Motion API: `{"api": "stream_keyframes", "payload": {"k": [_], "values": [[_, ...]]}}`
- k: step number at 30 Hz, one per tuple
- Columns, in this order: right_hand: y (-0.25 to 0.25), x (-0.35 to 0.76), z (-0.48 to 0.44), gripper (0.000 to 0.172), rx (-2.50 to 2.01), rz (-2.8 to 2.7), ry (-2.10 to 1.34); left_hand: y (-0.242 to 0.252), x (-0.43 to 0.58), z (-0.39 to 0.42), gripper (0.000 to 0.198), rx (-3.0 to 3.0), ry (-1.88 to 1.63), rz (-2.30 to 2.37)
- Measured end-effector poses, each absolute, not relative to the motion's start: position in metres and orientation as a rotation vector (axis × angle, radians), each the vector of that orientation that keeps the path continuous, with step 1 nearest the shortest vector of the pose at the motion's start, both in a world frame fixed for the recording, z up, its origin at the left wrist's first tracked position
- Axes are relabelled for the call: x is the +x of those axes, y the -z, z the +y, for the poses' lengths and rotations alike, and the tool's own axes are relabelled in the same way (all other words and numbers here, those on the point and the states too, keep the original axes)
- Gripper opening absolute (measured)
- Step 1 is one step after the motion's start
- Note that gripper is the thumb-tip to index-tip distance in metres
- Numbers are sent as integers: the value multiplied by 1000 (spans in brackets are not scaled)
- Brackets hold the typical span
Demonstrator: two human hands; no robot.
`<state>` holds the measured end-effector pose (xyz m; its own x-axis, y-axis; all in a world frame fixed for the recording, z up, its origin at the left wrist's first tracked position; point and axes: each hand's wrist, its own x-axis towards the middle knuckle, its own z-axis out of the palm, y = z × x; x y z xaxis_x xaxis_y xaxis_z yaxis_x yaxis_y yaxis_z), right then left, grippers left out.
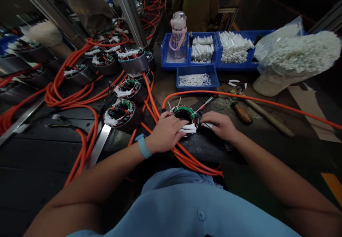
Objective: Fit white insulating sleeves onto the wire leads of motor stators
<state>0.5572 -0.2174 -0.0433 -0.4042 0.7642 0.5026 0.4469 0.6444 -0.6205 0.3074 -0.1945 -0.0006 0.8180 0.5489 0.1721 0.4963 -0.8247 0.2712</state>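
A motor stator [198, 120], a ring with green insulation and copper windings, rests on the bench in front of me. An orange cable runs from its left side. My left hand [169, 132], with a blue band at the wrist, lies over the near left rim. Its thumb and fingers close around white sleeves [189, 128] at the ring's front. Just right of the stator, my right hand [220, 124] pinches a dark lead with a short white sleeve [207, 125]. White tie ends and thin leads [205, 103] stick up from the ring.
Behind the stator is a small blue tray of white ties [195, 80]. Blue bins [235, 66] hold white sleeves and a bottle [178, 30]. A wooden-handled screwdriver [240, 112], a stick [269, 117] and a bag of white tubing [301, 53] lie right. Stators [133, 63] and orange cables [58, 87] crowd the left.
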Motion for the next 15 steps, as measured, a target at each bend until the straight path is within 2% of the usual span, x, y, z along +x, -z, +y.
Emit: {"api": "stream_keyframes", "payload": {"k": [4, 9, 12, 15], "values": [[39, 553, -213, 12, -904, -2038, -427, -10, 312, -196, 45, 2754, -231, 842], [43, 555, -223, 21, -875, -2252, -81, -7, 319, -197, 21, 2645, -284, 953], [43, 551, -232, 21, -875, -2322, 147, -3, 319, -197, 20, 2613, -331, 955], [42, 545, -236, 23, -892, -2322, 205, -2, 319, -197, 20, 2595, -325, 962]]}}
